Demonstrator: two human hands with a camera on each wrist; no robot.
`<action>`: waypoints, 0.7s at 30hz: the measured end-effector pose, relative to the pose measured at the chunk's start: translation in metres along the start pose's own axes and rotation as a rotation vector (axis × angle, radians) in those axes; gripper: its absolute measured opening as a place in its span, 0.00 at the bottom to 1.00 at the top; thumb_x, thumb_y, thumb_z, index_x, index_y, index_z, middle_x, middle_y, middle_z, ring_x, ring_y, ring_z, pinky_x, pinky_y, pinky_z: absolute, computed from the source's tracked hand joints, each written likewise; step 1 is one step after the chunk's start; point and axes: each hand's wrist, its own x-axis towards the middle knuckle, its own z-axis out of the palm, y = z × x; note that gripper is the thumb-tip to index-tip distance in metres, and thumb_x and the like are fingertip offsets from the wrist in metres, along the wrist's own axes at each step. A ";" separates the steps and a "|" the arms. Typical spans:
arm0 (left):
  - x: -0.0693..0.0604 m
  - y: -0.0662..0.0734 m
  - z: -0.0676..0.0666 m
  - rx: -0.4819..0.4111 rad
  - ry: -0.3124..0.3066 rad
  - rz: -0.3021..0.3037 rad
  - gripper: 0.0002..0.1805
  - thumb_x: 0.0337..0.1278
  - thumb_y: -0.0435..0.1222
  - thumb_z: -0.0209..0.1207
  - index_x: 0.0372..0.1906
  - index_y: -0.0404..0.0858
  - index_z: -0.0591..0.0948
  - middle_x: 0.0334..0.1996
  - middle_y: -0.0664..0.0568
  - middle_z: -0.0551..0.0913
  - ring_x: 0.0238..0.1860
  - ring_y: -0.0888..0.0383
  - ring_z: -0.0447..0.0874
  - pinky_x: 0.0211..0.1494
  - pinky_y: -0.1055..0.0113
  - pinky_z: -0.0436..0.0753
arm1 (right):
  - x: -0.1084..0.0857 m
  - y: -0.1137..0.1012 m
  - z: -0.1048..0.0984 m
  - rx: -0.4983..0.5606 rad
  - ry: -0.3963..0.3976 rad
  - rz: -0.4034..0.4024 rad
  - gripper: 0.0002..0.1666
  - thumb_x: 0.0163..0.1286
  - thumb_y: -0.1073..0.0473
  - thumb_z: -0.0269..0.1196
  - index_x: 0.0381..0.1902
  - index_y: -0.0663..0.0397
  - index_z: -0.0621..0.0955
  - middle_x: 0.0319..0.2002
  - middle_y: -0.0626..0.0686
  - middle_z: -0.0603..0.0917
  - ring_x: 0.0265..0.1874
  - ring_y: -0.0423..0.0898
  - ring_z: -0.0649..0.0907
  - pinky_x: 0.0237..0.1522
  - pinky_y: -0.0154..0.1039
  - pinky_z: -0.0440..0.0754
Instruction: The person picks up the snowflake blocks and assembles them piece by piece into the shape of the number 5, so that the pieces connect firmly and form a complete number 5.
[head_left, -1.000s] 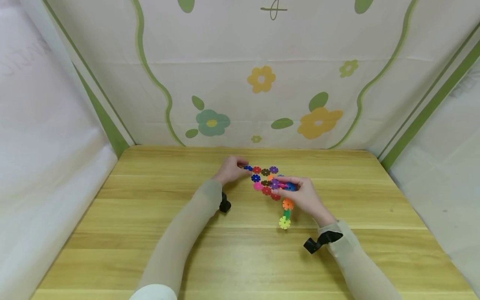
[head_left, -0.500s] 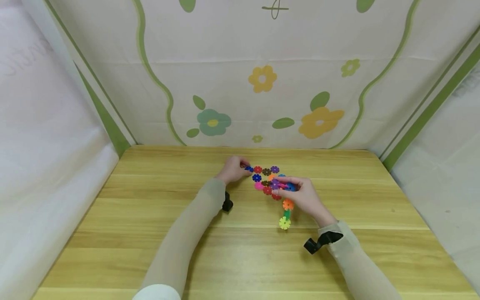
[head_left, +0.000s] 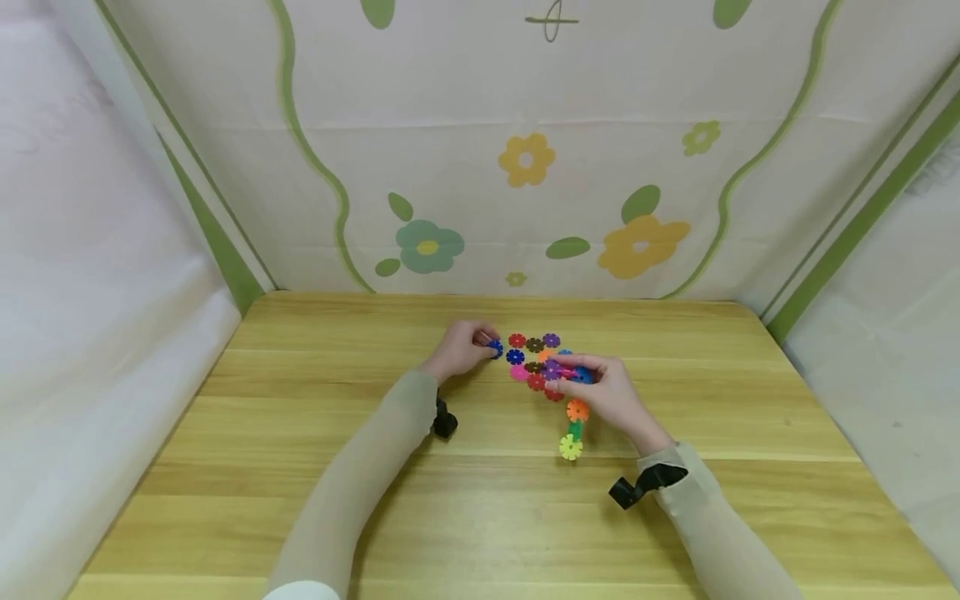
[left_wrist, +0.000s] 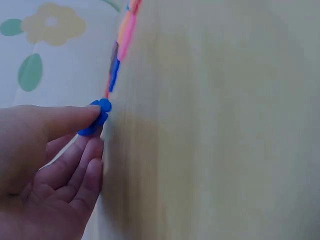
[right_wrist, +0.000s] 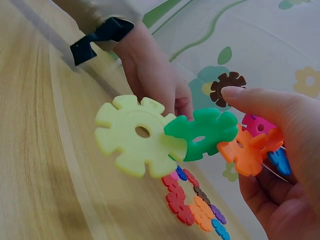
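My left hand (head_left: pixel 461 350) pinches a dark blue notched disc (head_left: pixel 495 348) just left of several coloured discs on the table. In the left wrist view the thumb presses on this blue disc (left_wrist: pixel 98 118), near the row's end. The loose-looking group includes a red disc (head_left: pixel 517 341), a blue disc (head_left: pixel 515 357) and a pink disc (head_left: pixel 519 373). My right hand (head_left: pixel 611 396) holds a chain of joined discs over the group's right side; its orange (head_left: pixel 577 410), green (head_left: pixel 575 430) and yellow (head_left: pixel 571 447) discs hang toward me. A brown disc (right_wrist: pixel 227 89) shows at the right thumb tip.
A wooden table (head_left: pixel 480 517) spreads under both arms. Behind it stands a white cloth wall (head_left: pixel 450 167) printed with flowers and green lines, and cloth sides rise at left and right. A black wrist camera (head_left: pixel 445 421) sits on the left wrist, another (head_left: pixel 626 492) on the right.
The left hand has drawn slightly toward me and left with the blue disc, which now stands apart from the red disc and is tilted more upright. The right hand has barely moved.
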 end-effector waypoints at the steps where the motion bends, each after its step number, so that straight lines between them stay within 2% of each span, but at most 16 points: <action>1: -0.004 0.000 -0.001 -0.014 -0.006 0.003 0.09 0.62 0.29 0.68 0.46 0.35 0.86 0.38 0.50 0.85 0.41 0.55 0.83 0.48 0.63 0.83 | 0.000 0.000 0.000 0.003 0.001 0.001 0.27 0.62 0.51 0.76 0.58 0.52 0.86 0.54 0.57 0.85 0.43 0.52 0.86 0.41 0.38 0.87; 8: -0.032 0.009 -0.003 -0.123 -0.028 0.019 0.08 0.65 0.35 0.68 0.47 0.38 0.87 0.37 0.56 0.86 0.40 0.58 0.84 0.47 0.62 0.83 | 0.001 0.003 0.000 0.000 0.016 0.014 0.29 0.59 0.45 0.78 0.57 0.48 0.87 0.54 0.54 0.85 0.44 0.51 0.86 0.41 0.38 0.87; 15: -0.054 0.028 -0.005 -0.254 -0.044 0.051 0.12 0.64 0.39 0.70 0.47 0.38 0.86 0.34 0.54 0.89 0.41 0.45 0.88 0.38 0.64 0.80 | 0.002 0.003 0.000 -0.024 0.017 0.019 0.30 0.58 0.44 0.78 0.57 0.47 0.87 0.57 0.54 0.84 0.50 0.52 0.84 0.45 0.38 0.85; 17: -0.059 0.034 -0.005 -0.290 -0.055 0.054 0.12 0.64 0.39 0.69 0.47 0.38 0.86 0.33 0.53 0.89 0.42 0.41 0.88 0.37 0.61 0.80 | 0.002 0.003 0.000 -0.023 0.016 0.019 0.30 0.58 0.44 0.78 0.57 0.47 0.87 0.56 0.54 0.84 0.49 0.52 0.84 0.44 0.39 0.86; 21: -0.064 0.041 -0.003 -0.384 -0.055 0.038 0.13 0.67 0.38 0.67 0.49 0.35 0.84 0.33 0.49 0.89 0.42 0.35 0.86 0.46 0.49 0.85 | 0.002 0.003 0.001 -0.018 0.014 0.007 0.29 0.59 0.45 0.78 0.57 0.48 0.87 0.55 0.54 0.85 0.48 0.52 0.85 0.43 0.39 0.86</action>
